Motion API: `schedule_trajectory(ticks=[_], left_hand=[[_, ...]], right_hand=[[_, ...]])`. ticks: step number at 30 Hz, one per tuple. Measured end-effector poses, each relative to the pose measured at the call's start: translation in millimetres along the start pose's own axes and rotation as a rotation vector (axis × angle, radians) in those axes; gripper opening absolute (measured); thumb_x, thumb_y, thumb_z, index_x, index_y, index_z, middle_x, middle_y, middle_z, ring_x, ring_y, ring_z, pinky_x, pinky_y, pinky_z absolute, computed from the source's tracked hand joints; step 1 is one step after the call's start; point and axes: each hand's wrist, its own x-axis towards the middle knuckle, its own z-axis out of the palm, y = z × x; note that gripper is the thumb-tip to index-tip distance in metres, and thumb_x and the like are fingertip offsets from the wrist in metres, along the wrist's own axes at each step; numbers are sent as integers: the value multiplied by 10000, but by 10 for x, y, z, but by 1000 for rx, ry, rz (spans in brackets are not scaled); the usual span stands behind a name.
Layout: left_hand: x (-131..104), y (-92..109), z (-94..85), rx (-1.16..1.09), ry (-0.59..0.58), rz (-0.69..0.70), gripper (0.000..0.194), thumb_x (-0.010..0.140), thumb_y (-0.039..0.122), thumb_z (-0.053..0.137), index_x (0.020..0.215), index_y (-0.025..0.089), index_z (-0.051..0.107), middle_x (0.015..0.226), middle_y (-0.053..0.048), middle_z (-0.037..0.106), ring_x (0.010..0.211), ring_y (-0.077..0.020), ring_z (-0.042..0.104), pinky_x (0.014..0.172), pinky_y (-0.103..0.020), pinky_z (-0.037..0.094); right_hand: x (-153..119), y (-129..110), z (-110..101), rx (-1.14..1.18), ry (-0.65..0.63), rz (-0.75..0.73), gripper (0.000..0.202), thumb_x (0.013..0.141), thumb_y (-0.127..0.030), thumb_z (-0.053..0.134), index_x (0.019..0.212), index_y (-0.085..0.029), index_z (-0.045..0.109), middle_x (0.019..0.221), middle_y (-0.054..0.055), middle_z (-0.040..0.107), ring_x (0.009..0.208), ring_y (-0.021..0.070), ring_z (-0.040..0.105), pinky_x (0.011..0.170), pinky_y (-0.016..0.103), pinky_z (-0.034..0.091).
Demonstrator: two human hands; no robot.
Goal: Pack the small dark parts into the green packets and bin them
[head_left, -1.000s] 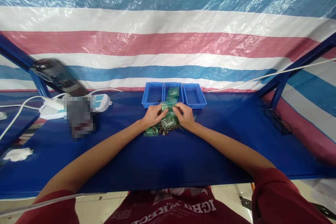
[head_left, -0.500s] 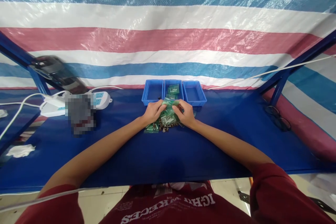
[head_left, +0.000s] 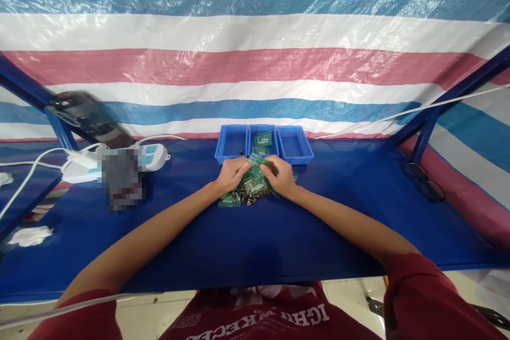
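Observation:
Between my two hands is a small green-tinted plastic bag [head_left: 256, 160], its upper edge pinched from both sides. My left hand [head_left: 232, 174] is closed on the bag's left side, thumb on top. On the opposite side my right hand [head_left: 280, 175] grips it with thumb and bent fingers. Beneath the hands lies a pile of green bags [head_left: 255, 186] with pale pieces inside. Several small brown and metallic parts [head_left: 250, 200] are loose at its front edge. Just behind stands the middle blue bin [head_left: 263, 128], with green bags in it.
A left blue bin [head_left: 232, 141] holds a small dark piece; a right blue bin [head_left: 295, 143] stands beside the middle one. At left are a power strip [head_left: 157, 156], a pixelated object [head_left: 122, 178] and a dark bottle [head_left: 90, 117]. Glasses [head_left: 424, 181] lie at right.
The whole view has shifted slightly, so the scene sits a little lower. Both hands stay on the bag, with its top edge now showing more between them.

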Motion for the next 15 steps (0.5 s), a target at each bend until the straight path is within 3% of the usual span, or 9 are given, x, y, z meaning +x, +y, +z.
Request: schedule_trajectory(ticks=[15], left_hand=[[-31,-33,20,-46,31,21,487,992,341,274,548,171,379,500,11,414,463,-99,397,497,-254,290]], right_hand=[[-4,-18,-1,1,-2,-16,201,910,-360,488,867,-185,576,723,29,579,611,142,531,600,274,444]])
